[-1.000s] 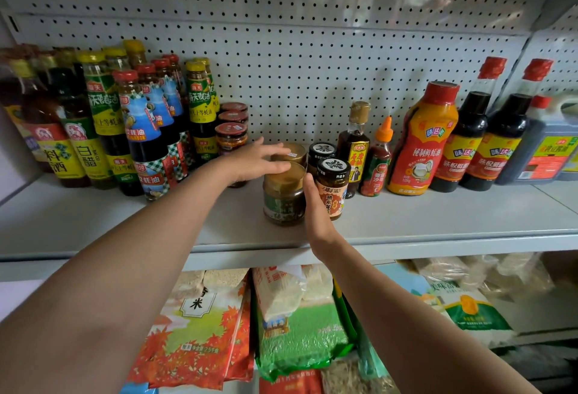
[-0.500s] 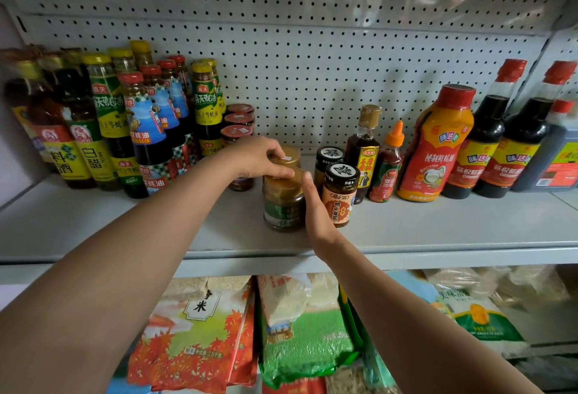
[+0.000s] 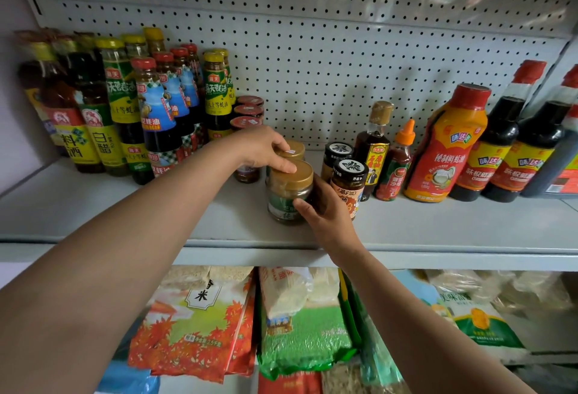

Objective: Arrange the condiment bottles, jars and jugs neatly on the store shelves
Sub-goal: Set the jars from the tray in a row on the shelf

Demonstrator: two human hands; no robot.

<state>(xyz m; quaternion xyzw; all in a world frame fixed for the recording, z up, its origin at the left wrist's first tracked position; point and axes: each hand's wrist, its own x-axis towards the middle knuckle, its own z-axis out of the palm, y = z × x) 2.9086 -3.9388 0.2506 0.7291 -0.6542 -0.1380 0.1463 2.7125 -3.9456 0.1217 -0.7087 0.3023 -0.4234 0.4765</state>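
Observation:
A gold-lidded jar [image 3: 289, 193] with a green label stands on the grey shelf [image 3: 125, 206] near its front edge. My right hand [image 3: 325, 215] wraps the jar's right side, thumb across the label. My left hand [image 3: 266, 151] rests fingertips on that jar's lid and covers part of a second gold-lidded jar [image 3: 292, 151] right behind it. Two black-lidded jars [image 3: 348, 184] stand just right of my right hand. Three red-lidded jars [image 3: 248, 112] line up behind my left hand.
Tall sauce and vinegar bottles [image 3: 119, 106] crowd the shelf's left end. A small dark bottle [image 3: 373, 146], an orange-capped chili bottle [image 3: 395, 162], an orange squeeze bottle [image 3: 444, 146] and dark soy bottles [image 3: 500, 140] stand at right. Bags of rice [image 3: 200, 325] fill the shelf below.
My left hand has dropped from the rear jar onto the front jar's lid. My right hand has closed further around the front jar. The view has come closer.

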